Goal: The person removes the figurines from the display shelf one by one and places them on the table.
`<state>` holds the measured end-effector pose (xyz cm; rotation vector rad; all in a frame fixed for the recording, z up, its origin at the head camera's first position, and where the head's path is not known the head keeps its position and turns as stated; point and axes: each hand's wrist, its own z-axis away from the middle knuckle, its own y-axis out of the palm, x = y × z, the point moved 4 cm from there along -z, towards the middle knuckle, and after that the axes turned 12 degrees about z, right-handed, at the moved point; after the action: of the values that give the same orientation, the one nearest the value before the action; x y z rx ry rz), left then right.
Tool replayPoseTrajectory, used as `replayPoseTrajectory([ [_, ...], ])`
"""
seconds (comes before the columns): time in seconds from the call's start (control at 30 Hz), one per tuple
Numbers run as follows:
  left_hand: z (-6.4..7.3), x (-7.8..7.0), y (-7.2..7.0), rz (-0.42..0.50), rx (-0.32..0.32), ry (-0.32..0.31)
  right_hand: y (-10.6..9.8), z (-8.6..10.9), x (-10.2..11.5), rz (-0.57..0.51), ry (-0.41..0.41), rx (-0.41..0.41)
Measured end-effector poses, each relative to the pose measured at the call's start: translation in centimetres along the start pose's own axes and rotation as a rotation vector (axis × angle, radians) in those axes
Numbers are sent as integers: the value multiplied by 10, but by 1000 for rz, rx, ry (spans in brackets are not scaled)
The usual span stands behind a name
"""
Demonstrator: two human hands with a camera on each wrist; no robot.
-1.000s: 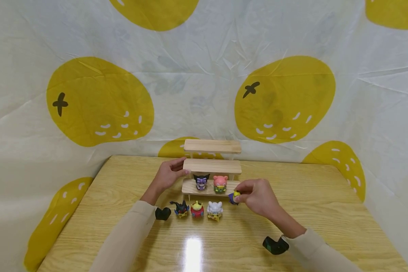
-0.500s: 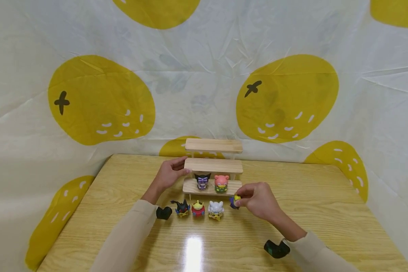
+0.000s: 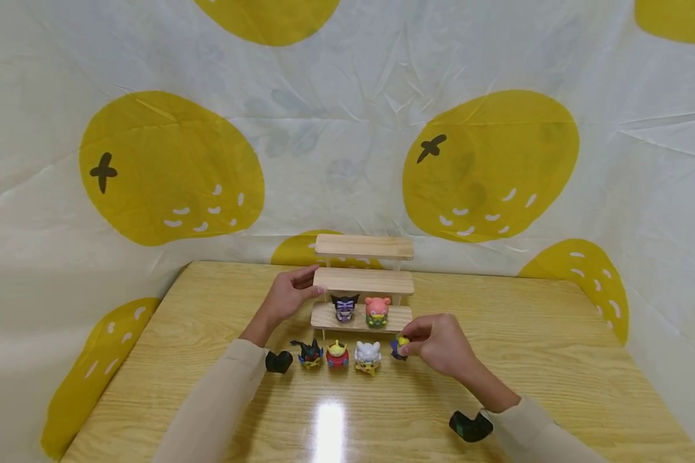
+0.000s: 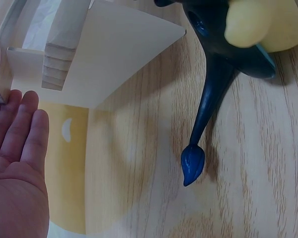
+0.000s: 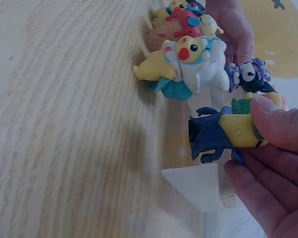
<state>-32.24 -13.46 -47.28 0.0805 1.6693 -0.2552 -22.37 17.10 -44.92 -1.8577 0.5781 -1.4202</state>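
A small yellow figure in dark blue clothes (image 5: 237, 130) is pinched by its head between the thumb and fingers of my right hand (image 3: 444, 345). It is at the right end of the front row; whether it touches the table I cannot tell. My left hand (image 3: 287, 298) grips the left end of the middle board of a three-tier wooden display stand (image 3: 363, 281). On the lowest board sit a black-and-purple figure (image 3: 344, 309) and a pink figure (image 3: 377, 311). In front stand a black-eared figure (image 3: 309, 354), a red-clothed figure (image 3: 337, 354) and a white-hooded yellow figure (image 3: 367, 357).
The stand is at the back of a wooden table (image 3: 527, 360), close to a white cloth (image 3: 347, 116) printed with yellow fruit. The black figure's blue-tipped tail (image 4: 192, 163) sticks out toward the left wrist. The two upper boards bear no figures.
My right hand has come slightly down and nearer with the yellow-and-blue figure, away from the lowest board. The left hand keeps its grip on the stand.
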Motion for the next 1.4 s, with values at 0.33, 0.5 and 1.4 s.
replayPoseTrajectory([
  [0.33,2,5,-1,12,-7,-36,10,3,-7,-50,-3,51],
  [0.5,6,8,2,22,-3,-33,15,7,-12,-85,25,65],
  [1.4,4,3,0,-38,-31,-13,21,5,-25,-105,-59,74],
])
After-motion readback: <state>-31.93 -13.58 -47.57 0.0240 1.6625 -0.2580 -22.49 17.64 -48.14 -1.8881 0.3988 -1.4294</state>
